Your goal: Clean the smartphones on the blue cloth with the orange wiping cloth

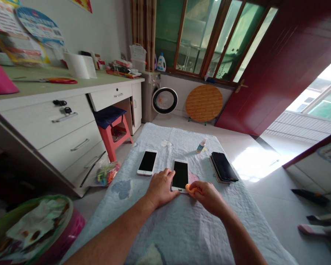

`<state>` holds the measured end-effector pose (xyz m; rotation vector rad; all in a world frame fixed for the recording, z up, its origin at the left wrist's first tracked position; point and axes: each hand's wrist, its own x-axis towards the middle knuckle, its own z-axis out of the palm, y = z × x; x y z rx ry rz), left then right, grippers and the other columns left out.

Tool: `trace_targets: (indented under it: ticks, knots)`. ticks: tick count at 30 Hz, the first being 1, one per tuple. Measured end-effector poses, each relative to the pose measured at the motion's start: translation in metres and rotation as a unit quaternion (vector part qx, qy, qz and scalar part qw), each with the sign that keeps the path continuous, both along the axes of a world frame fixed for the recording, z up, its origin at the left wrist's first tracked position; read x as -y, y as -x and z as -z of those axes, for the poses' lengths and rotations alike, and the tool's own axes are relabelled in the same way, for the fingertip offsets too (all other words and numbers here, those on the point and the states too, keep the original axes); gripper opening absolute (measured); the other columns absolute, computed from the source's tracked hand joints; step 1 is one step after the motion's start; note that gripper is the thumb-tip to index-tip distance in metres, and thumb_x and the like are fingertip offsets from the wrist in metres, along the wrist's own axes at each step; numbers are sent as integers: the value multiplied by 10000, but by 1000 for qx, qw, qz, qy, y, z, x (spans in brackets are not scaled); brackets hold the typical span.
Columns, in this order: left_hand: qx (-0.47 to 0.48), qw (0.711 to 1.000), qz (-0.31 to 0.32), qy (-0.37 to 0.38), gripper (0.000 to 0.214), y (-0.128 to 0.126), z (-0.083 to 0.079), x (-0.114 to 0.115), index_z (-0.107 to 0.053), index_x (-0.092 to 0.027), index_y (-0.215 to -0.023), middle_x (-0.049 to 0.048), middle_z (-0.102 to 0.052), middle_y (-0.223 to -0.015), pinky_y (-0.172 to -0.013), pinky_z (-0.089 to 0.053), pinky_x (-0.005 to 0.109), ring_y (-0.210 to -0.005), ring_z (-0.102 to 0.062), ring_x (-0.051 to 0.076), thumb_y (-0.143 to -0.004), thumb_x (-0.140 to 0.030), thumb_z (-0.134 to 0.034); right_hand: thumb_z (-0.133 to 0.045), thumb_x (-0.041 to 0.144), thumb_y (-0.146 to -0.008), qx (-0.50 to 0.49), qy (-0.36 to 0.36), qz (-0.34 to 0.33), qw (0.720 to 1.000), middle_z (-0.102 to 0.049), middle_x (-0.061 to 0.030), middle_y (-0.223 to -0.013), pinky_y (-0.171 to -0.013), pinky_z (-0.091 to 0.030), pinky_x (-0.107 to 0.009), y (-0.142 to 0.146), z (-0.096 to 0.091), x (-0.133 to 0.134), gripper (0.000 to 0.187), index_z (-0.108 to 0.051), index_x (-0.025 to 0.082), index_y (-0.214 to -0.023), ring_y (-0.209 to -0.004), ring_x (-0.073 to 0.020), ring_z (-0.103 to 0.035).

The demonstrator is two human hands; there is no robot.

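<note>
A white smartphone with a dark screen lies face up on the cloth-covered table. My left hand grips its left edge, the fingers at the side and the thumb along the bottom corner. At the phone's lower right corner, my right hand pinches an orange cloth that touches the edge. Another white smartphone rests to the left of my left hand. Toward the right side are stacked dark phones. Beyond them stands a small spray bottle.
A pale blue patterned cloth covers the table. On the left are a desk with drawers, a red stool and a waste bin. A washing machine has its door swung open. A round wooden tabletop leans at the back.
</note>
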<state>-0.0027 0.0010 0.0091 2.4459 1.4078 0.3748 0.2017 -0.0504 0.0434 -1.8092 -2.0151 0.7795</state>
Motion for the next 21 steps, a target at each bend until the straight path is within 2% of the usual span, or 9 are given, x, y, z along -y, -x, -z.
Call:
trace_targets:
  ticks: [4,7,10,14,18,21]
  knots:
    - [14,1000,2,-3,675,0,4,-1,-520,-199,-1279,95,-564,-1233,-927,-446,384,-1079,-582,283,-734,-575,-653,-460,108,-757,-19,9,-64,998,-720,-9,-815,-656,-405,-215,-2,-8,-6,319,-739,204,-879,-747,-144,-625]
    - [35,999,-3,-11,735,0,9,-1,-493,-189,-1293,104,-565,-1233,-947,-435,394,-1112,-570,294,-740,-653,-633,-444,80,-776,-52,-50,-65,995,-727,-29,-910,-758,-447,-232,5,-15,-22,352,-743,208,-912,-833,-151,-645]
    - [42,999,-26,-20,767,-2,13,0,-418,-187,-1325,120,-547,-1268,-964,-421,409,-1166,-541,302,-735,-604,-676,-456,92,-823,-47,-123,-63,989,-713,-46,-907,-805,-446,-246,18,-16,-47,321,-748,199,-903,-852,-153,-630]
    - [46,998,-40,-11,825,-4,9,1,-353,-176,-1331,125,-556,-1236,-956,-425,411,-1168,-535,299,-693,-533,-737,-470,115,-881,24,-182,-33,982,-674,-67,-930,-874,-405,-264,38,-8,-88,306,-745,193,-988,-914,-169,-580]
    - [63,997,-50,-6,909,-4,8,0,-303,-181,-1355,131,-540,-1258,-967,-417,420,-1187,-517,309,-649,-528,-758,-467,125,-901,126,-163,-25,978,-614,-102,-1002,-868,-385,-274,52,4,-117,315,-743,207,-1028,-968,-199,-518]
    - [72,996,-51,6,957,-3,9,0,-282,-201,-1368,114,-544,-1256,-977,-410,418,-1171,-529,307,-619,-547,-766,-468,164,-912,178,-139,-41,973,-576,-118,-1018,-848,-383,-279,56,11,-127,290,-750,199,-973,-976,-213,-485]
